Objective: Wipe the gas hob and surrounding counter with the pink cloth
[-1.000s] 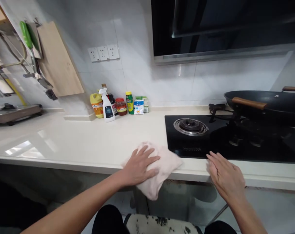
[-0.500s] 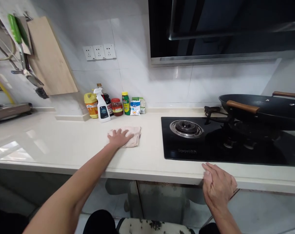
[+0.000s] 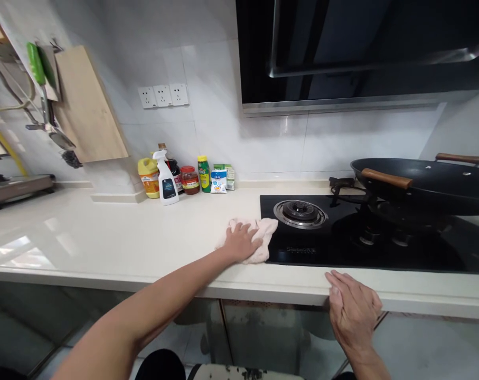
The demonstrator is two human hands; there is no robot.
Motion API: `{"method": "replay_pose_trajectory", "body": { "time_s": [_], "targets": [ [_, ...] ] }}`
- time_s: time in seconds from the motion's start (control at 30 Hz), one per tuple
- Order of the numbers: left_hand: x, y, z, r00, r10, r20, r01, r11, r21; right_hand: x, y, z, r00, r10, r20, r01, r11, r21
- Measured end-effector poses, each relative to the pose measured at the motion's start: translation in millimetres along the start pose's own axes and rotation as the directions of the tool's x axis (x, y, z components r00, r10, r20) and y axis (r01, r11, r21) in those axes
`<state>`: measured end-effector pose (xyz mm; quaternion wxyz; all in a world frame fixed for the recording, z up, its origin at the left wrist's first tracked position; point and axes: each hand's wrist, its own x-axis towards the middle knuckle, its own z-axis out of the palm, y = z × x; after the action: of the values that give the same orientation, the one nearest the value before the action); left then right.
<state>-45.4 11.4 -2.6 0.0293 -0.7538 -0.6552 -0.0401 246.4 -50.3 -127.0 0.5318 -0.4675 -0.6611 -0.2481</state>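
Note:
My left hand (image 3: 241, 244) lies flat on a pale pink cloth (image 3: 266, 240), pressing it to the white counter with fingers spread. The cloth's right side is bunched up and overlaps the left edge of the black gas stove (image 3: 302, 249). Part of the cloth is hidden under my palm. At the front edge of the counter (image 3: 144, 253) rests my right hand (image 3: 354, 309). Its fingers are stretched out over the edge, close together, and nothing shows in them.
A black wok (image 3: 453, 184) with wooden handles sits on the right burner. Along the wall stand a white spray bottle (image 3: 168, 182), a yellow jug (image 3: 148, 177), a red-lidded jar (image 3: 190, 180) and several condiments. The range hood (image 3: 342, 42) overhangs the stove. A cutting board (image 3: 91, 108) hangs at left.
My left hand has slid the cloth right and slightly toward me, from open counter to the stove's left edge. The cloth is more crumpled. My right hand stays at the counter edge.

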Motion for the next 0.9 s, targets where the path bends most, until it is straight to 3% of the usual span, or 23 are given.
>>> {"method": "replay_pose_trajectory", "body": {
  "time_s": [0.2,0.3,0.4,0.5,0.6,0.73,0.8,0.9],
  "targets": [
    [-94,4,-1.0,0.965,0.241,-0.107,-0.248,0.967,-0.063,-4,3,-5,0.992,0.042,0.117,-0.044,0.999,0.021],
    [-115,3,-1.8,0.955,0.243,-0.171,-0.279,0.932,-0.231,-4,2,-5,0.99,0.053,0.133,-0.057,0.998,0.024],
    [-104,0,-11.7,0.98,0.011,-0.199,-0.115,0.848,-0.518,-1,2,-5,0.99,0.021,0.137,-0.027,0.999,0.042],
    [-70,5,-26.4,0.965,-0.181,-0.19,0.0,0.726,-0.688,0,1,-5,0.993,0.0,0.122,-0.005,0.999,0.039],
    [-34,30,-29.3,0.976,-0.073,-0.207,-0.068,0.795,-0.603,0,2,-4,0.994,-0.001,0.106,-0.003,0.999,0.032],
    [-4,82,-8.8,0.98,0.195,-0.033,-0.197,0.947,-0.255,-2,4,-2,0.992,0.002,0.122,-0.006,0.999,0.032],
    [1,105,0.5,0.966,0.257,0.012,-0.252,0.956,-0.153,-2,4,-2,0.99,0.006,0.138,-0.011,0.999,0.035],
    [1,127,4.3,0.943,0.331,0.032,-0.322,0.935,-0.15,-2,2,0,0.993,0.041,0.112,-0.044,0.999,0.028]
  ]
}}
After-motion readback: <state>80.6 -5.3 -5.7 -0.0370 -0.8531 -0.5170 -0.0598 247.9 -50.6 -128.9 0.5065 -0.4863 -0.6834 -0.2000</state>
